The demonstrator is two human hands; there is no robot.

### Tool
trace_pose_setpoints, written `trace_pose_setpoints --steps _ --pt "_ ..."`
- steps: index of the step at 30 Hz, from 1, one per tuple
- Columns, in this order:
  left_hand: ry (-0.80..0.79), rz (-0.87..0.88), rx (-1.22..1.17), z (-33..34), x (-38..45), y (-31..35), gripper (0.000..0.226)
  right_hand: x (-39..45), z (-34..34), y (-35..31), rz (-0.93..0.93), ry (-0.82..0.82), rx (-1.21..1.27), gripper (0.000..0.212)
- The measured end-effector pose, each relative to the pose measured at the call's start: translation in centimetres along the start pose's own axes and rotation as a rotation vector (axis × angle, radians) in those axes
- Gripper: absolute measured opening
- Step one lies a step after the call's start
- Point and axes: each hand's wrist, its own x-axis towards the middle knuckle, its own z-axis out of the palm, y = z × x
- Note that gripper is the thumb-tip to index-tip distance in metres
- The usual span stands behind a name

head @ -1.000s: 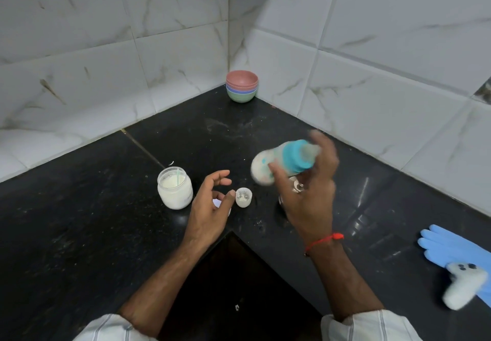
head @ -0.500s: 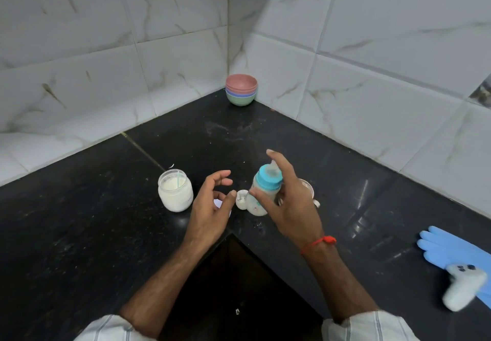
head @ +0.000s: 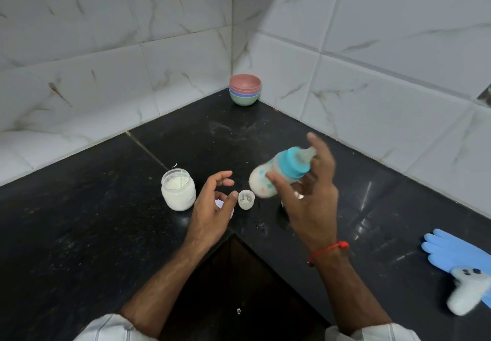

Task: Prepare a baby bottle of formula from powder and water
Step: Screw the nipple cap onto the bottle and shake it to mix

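My right hand [head: 310,202] grips a baby bottle [head: 279,172] with a teal collar and clear teat, tilted with the teat up to the right and blurred by motion. Milky white liquid fills its body. My left hand [head: 212,207] hovers open above the black counter [head: 79,234], fingers curled, holding nothing. Just left of it stands an open glass jar of white powder [head: 178,189] with a thin green scoop handle in it. A small clear bottle cap [head: 246,199] sits upside down on the counter between my hands. A metal cup behind my right hand is mostly hidden.
A stack of coloured bowls [head: 244,93] stands in the far corner by the white tiled walls. A blue glove [head: 457,250] and a white game controller [head: 467,293] lie at the right edge. The counter has an inner corner near my body.
The bottle went from raised and tilted, down to upright near the counter, then back up and tilted again. My left hand stayed in place.
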Motion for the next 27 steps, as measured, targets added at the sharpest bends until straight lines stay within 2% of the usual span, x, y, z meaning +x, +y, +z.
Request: trace_pose_setpoints --steps 2,3,4,7,8,10,13,15,18,19,21,23,27 --pt "0.006 -0.008 0.009 -0.1 0.1 -0.2 0.042 0.3 0.2 -0.2 -0.101 0.140 0.053 0.080" --pt "0.007 -0.009 0.010 0.0 0.1 -0.2 0.042 0.3 0.3 0.2 -0.116 0.142 0.036 0.078" --pt "0.006 -0.008 0.005 0.0 0.0 -0.2 0.041 0.4 0.4 0.7 -0.092 0.076 -0.014 0.076" --pt "-0.010 0.000 0.006 0.3 -0.1 0.1 0.042 -0.1 0.2 2.8 0.042 -0.286 -0.237 0.077" --pt "-0.015 0.002 0.010 0.3 -0.2 0.1 0.043 -0.1 0.0 2.8 0.060 -0.297 -0.251 0.078" --pt "-0.010 -0.001 0.004 0.1 -0.2 0.0 0.042 0.2 -0.3 1.5 0.079 -0.172 -0.137 0.080" --pt "0.000 -0.024 0.007 0.0 -0.1 -0.4 0.042 0.4 -0.4 -0.5 -0.071 0.083 0.003 0.082" --pt "0.003 -0.022 0.003 0.1 -0.1 -0.4 0.041 0.6 -0.1 0.2 -0.112 0.086 -0.038 0.080" --pt "-0.009 -0.017 -0.006 0.5 -0.1 -0.3 0.042 -0.2 0.2 3.2 0.067 -0.332 -0.300 0.074" --pt "-0.016 -0.014 -0.002 0.5 -0.1 -0.2 0.043 -0.8 0.1 3.8 0.123 -0.382 -0.313 0.074" --pt "-0.012 -0.009 -0.001 0.3 0.0 0.0 0.043 -1.3 0.0 4.0 0.236 -0.307 -0.151 0.073" --pt "-0.007 -0.016 -0.008 0.1 0.2 -0.2 0.042 -1.3 -0.1 3.5 0.391 -0.147 0.078 0.070" --pt "-0.004 -0.023 0.004 -0.1 0.3 -0.8 0.042 -1.0 0.2 3.6 0.931 0.113 0.701 0.053"
